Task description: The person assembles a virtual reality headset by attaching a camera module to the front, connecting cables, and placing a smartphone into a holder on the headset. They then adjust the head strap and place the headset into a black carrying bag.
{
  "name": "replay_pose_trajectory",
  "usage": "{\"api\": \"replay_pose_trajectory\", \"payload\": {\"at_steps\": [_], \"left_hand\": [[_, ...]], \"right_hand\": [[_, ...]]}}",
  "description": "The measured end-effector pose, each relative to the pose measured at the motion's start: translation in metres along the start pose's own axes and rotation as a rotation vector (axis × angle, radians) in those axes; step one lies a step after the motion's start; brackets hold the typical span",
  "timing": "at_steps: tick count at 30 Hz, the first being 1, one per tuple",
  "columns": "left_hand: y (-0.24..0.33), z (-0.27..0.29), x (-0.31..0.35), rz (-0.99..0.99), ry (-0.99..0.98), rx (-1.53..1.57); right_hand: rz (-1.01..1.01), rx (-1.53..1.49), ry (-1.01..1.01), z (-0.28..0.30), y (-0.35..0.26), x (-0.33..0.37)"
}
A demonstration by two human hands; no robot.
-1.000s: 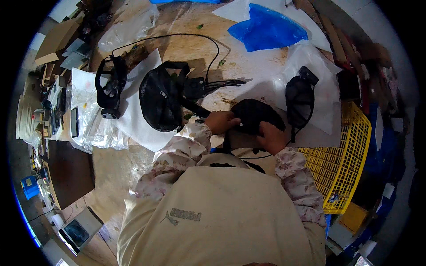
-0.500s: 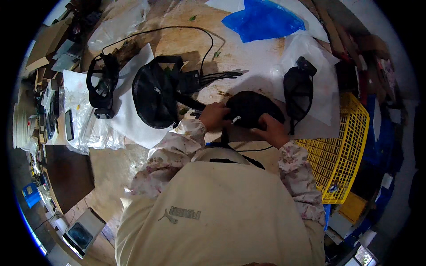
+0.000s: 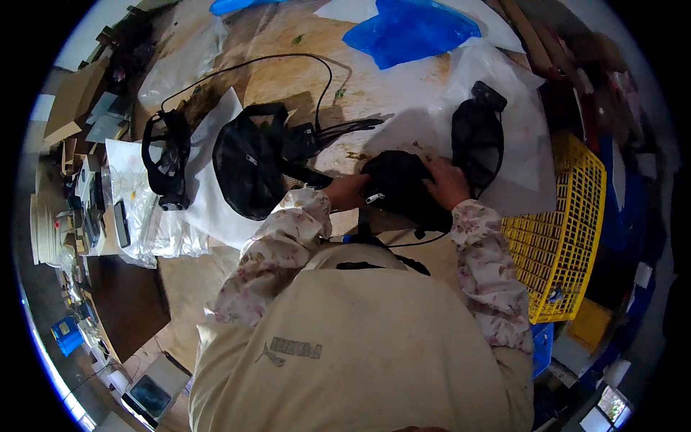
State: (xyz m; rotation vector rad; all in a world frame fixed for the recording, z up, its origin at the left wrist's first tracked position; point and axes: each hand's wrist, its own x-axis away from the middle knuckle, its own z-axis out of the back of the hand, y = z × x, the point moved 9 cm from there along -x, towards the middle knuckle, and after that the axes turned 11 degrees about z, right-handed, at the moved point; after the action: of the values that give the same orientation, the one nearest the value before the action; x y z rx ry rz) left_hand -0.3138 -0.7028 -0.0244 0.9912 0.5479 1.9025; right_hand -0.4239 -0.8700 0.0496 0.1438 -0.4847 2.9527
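Note:
In front of me is a black zippered pouch (image 3: 401,178), held between both my hands, its pale zip pull showing on the left. My left hand (image 3: 347,193) grips its left edge, the fingertips hidden behind the fabric. On the right side my right hand (image 3: 448,185) is closed over the pouch, thumb and fingers against it. Left of my hands lies a larger black round bag (image 3: 245,173) with a zip, and a black strap (image 3: 308,175) runs from it toward my left hand. Black cables (image 3: 349,129) lie behind the pouch.
A black strapped headset (image 3: 169,162) lies far left, near a phone (image 3: 122,223) on clear plastic. Another black strapped device (image 3: 477,140) rests right of the pouch on white sheeting. A blue plastic bag (image 3: 410,36) lies at the back; a yellow crate (image 3: 558,230) stands right.
The pouch has been tilted up and pressed narrower between my hands. My right hand has moved up along its right side. The whole view has shifted slightly.

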Motion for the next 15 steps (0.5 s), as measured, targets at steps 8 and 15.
{"api": "replay_pose_trajectory", "payload": {"at_steps": [8, 15], "left_hand": [[0.02, 0.004, 0.026, -0.132, 0.093, -0.179], [0.019, 0.006, 0.03, -0.092, 0.061, -0.389]], "right_hand": [[-0.099, -0.335, -0.061, -0.007, -0.002, 0.021], [-0.174, -0.478, -0.13, -0.058, 0.015, 0.022]]}}
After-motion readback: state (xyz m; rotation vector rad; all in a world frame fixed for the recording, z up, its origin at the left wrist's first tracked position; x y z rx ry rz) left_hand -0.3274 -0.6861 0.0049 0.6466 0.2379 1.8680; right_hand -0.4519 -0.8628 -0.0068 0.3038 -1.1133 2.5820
